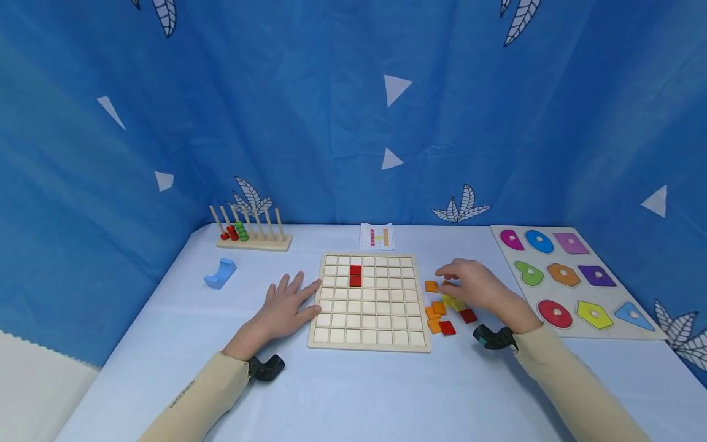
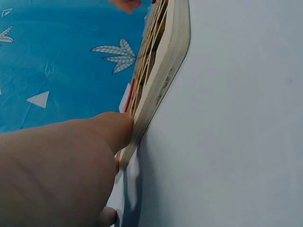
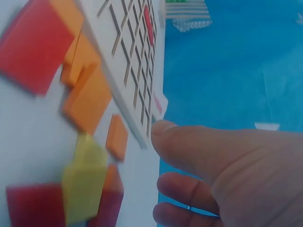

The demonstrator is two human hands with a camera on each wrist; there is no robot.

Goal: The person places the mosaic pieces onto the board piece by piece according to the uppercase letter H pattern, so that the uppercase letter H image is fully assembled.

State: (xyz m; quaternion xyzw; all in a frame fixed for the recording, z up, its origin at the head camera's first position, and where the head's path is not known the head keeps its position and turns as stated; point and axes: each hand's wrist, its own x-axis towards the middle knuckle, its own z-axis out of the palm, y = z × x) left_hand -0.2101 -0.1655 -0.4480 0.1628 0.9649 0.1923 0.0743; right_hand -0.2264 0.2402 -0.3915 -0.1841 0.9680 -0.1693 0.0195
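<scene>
A wooden grid board lies mid-table, with two red square tiles one above the other in its upper-left cells. My left hand lies flat with spread fingers, its thumb and index finger touching the board's left edge; the left wrist view shows the thumb against that edge. My right hand hovers at the loose tiles right of the board, fingers loosely bent. No tile shows between its thumb and fingers. The pile has orange tiles, yellow tiles and red tiles. Its fingertips partly hide an orange tile.
Behind the board lies a printed pattern card. A wooden peg rack with red and green beads and a blue curved block are at left. A shape puzzle board lies at right. Blue cloth hangs behind.
</scene>
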